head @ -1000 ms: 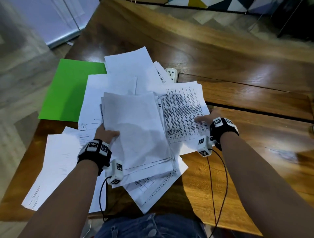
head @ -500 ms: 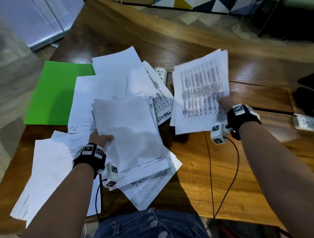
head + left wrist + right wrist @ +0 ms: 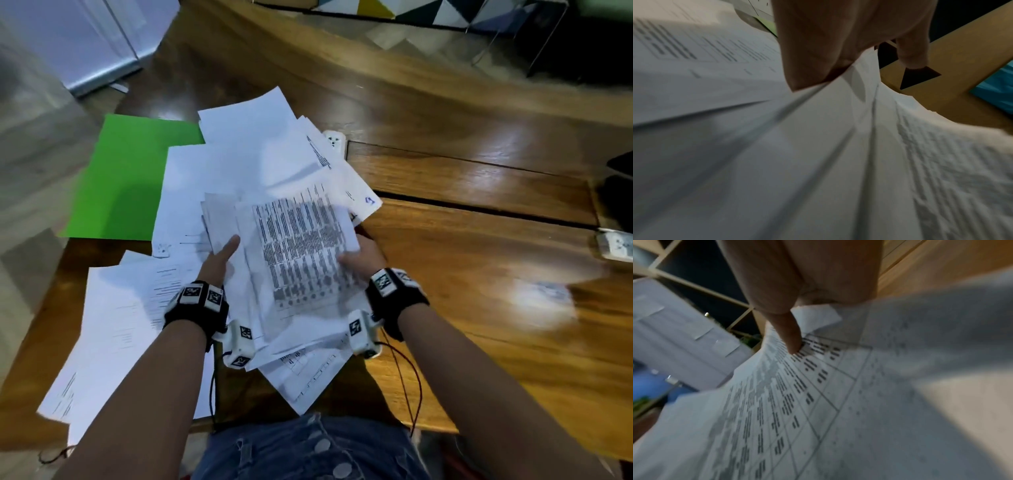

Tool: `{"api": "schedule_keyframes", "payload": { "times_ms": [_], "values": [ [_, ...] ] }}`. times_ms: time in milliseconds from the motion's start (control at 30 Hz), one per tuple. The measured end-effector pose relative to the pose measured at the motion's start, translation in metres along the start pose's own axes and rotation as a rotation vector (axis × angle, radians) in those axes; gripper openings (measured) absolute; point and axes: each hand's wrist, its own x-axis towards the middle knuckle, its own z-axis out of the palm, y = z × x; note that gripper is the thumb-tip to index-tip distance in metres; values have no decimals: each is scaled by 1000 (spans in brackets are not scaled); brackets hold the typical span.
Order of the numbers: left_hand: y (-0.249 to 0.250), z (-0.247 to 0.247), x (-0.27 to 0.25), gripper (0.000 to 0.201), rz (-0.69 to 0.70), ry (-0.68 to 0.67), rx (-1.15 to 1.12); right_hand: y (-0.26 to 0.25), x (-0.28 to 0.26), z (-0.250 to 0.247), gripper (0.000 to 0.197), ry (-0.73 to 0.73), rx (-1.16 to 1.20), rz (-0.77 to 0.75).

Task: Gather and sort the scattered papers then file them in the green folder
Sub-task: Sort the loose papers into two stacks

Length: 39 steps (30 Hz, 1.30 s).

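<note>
**Both hands on the printed stack**

The printed stack [image 3: 301, 260] sits right at the middle of the paper mess, its top sheet dense with table text, and both hands are on it. The right hand [image 3: 363, 255] grips the stack's right edge, thumb [image 3: 791, 337] pressed on the printed table, fingers tucked beneath. The left hand [image 3: 219, 260] clasps the stack's left side, thumb [image 3: 228, 247] lying on top, sheets wedged into the crook of the hand in the left wrist view.

Under and around the stack, loose papers [image 3: 246, 161] fan out, more sheets [image 3: 113, 329] spreading to the stack's left and toward the person. The green folder [image 3: 126, 178] lies flat to the stack's far left, partly covered by white pages. All of it rests on a wooden table [image 3: 479, 274]. A white power socket [image 3: 334, 139] peeks out beyond the stack, another [image 3: 616, 245] well off to its right.
</note>
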Motion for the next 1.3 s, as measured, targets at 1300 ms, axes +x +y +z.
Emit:
{"api": "schedule_keyframes", "payload": {
  "times_ms": [1300],
  "values": [
    [118,-143,50,47,182,306,245,-142,132,-7,59,261,-673,-104]
  ]
}}
